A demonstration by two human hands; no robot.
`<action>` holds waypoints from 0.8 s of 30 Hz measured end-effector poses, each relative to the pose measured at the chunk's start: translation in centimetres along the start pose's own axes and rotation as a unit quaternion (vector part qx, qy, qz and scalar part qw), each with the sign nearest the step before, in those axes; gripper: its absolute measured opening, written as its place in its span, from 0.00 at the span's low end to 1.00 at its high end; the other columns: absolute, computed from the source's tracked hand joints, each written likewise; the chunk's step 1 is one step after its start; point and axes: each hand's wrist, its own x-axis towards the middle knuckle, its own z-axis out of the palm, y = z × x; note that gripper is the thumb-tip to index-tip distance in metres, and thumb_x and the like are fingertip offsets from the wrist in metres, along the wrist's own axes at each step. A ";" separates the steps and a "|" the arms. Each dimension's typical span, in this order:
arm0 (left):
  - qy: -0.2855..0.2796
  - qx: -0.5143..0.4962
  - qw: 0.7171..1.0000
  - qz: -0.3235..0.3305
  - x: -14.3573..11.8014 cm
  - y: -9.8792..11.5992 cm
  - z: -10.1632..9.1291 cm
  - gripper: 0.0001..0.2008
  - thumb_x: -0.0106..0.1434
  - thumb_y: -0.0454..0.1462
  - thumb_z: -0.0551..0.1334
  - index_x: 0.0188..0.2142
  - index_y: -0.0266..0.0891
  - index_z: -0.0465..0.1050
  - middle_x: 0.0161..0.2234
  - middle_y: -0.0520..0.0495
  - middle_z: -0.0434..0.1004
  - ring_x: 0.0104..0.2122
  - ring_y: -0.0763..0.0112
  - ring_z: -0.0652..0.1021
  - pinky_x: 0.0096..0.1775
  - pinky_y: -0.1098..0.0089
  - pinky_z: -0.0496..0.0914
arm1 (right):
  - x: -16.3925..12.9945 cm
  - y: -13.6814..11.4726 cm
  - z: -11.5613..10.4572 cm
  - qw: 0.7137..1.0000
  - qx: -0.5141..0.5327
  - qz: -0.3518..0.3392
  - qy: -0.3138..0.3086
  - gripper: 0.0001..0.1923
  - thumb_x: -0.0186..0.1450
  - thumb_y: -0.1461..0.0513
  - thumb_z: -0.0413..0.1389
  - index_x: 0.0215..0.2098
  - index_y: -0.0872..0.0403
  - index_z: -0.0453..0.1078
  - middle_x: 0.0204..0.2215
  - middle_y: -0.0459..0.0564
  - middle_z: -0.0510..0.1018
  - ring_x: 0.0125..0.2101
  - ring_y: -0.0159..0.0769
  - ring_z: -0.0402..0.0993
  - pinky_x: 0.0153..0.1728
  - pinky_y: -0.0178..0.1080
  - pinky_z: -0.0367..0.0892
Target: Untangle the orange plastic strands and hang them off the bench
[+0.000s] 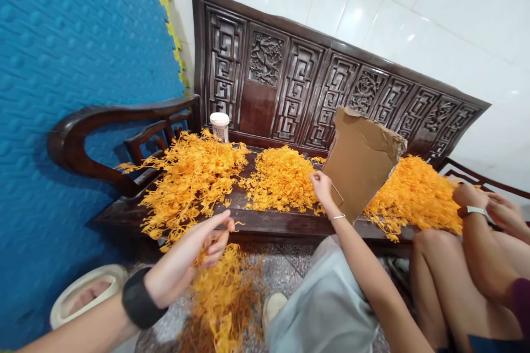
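My left hand (pixel 211 242) is closed in a pinch on an orange stringy piece (pixel 237 224), whose thin end sticks out past the fingertips. Below it, a long tangle of orange strands (pixel 227 292) hangs down over the floor. My right hand (pixel 322 185) is closed at the right edge of the middle orange pile (pixel 281 179), fingertips together. Whatever those fingers hold is too small to make out. A thin bent wire shape (pixel 338 194) shows beside that wrist, in front of an upright brown cardboard sheet (pixel 360 157).
A carved dark wooden bench (pixel 265 107) carries another orange pile (pixel 199 176) on the left and a large one (pixel 422 193) on the right. A white-lidded tub (pixel 220 126) stands at the back. A co-worker's hands (pixel 492 207) are at the far right. Blue padding (pixel 83 38) lines the left.
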 end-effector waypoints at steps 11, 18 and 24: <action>-0.005 0.000 0.999 -0.034 1.2 -1.5 -1.0 0.11 0.55 0.43 0.50 0.35 0.41 0.62 0.21 0.54 0.66 0.21 0.72 0.68 0.26 0.71 0.62 | 0.8 5.1 1.1 0.986 -0.137 0.062 -0.069 0.14 0.52 0.65 0.52 0.37 0.59 0.70 0.25 0.52 0.75 0.25 0.32 0.67 0.25 0.31 0.56; 0.002 -0.028 1.000 -0.014 3.2 -2.3 -1.9 0.13 0.55 0.43 0.53 0.38 0.39 0.61 0.30 0.47 0.74 0.31 0.65 0.74 0.36 0.65 0.65 | 0.2 2.2 1.8 0.993 -0.077 -0.017 -0.092 0.11 0.55 0.64 0.51 0.35 0.60 0.70 0.27 0.51 0.75 0.27 0.31 0.68 0.29 0.32 0.59; 0.001 -0.029 1.000 -0.012 4.1 -2.9 -1.6 0.20 0.56 0.48 0.52 0.43 0.37 0.60 0.39 0.42 0.74 0.40 0.63 0.73 0.44 0.62 0.62 | -3.9 -4.9 1.7 0.912 0.037 -0.263 -0.313 0.17 0.60 0.53 0.47 0.33 0.57 0.70 0.29 0.49 0.74 0.28 0.29 0.67 0.31 0.32 0.59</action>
